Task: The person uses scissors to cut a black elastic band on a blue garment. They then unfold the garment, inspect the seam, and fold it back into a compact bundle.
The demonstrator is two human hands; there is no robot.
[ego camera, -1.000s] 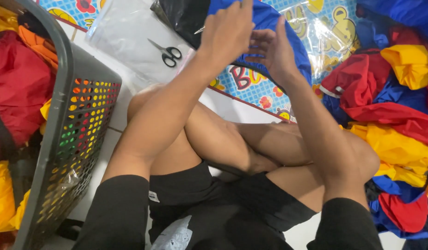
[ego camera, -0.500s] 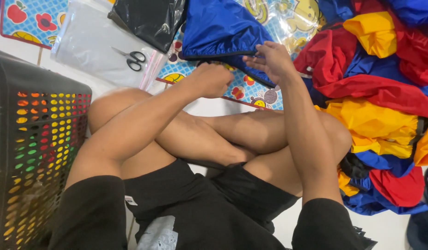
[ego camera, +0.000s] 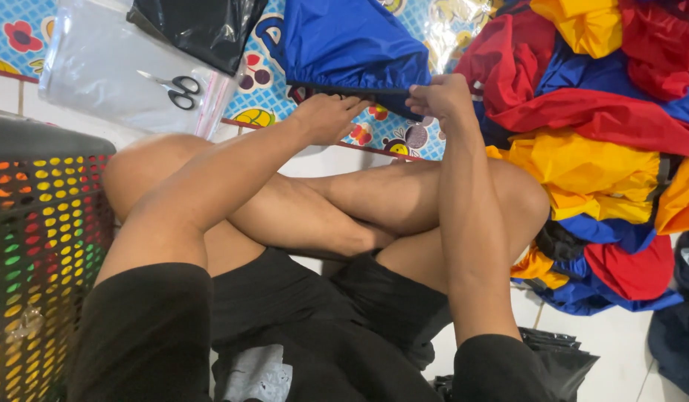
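- On the far patterned mat: both arms extended; left hand and right hand pinch the blue garment at its near hem.
- Versus earlier: hands lower, garment flatter.

Home floor used as a garment-packing spot.
A person sits cross-legged on white floor tiles beside a cartoon-print play mat, with a heap of red, yellow and blue garments, clear plastic bags, scissors and a perforated basket.
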